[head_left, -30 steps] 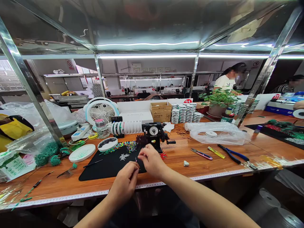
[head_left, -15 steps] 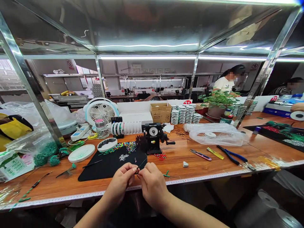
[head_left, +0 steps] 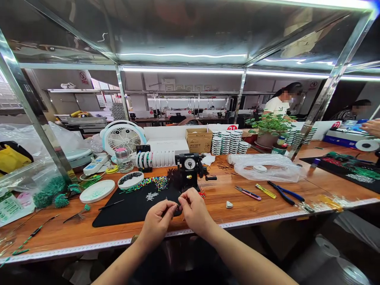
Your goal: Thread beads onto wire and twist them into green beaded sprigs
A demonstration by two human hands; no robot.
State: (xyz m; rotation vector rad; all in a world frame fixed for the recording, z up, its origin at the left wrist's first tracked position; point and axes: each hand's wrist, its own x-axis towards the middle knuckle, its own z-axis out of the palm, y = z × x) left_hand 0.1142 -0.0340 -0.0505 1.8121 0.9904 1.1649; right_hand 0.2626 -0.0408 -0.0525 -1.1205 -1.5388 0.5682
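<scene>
My left hand (head_left: 159, 220) and my right hand (head_left: 195, 209) meet above the right front edge of a black mat (head_left: 126, 211). The fingers of both are pinched together around something small and dark between the fingertips, too small to name. Just beyond the hands lie silvery-white bits (head_left: 152, 196) in a small pile and several multicoloured beads (head_left: 157, 183). Behind my right hand stands a black hand-cranked winding machine (head_left: 190, 166) with a round dial; white spools (head_left: 162, 158) sit in a row on its left side.
Scissors-like snips (head_left: 247, 192), a yellow cutter (head_left: 265, 190) and blue-handled pliers (head_left: 285, 193) lie on the right. White dishes (head_left: 97, 191), green thread bundles (head_left: 50, 193) and a fan (head_left: 124, 138) are at left. Stacked spools (head_left: 225, 142) and a plant (head_left: 268, 128) stand behind. A person works across the table.
Both hands have shifted slightly up, with the right fingertips raised above the left ones. The small dark thing stays between them. The view has moved slightly.
</scene>
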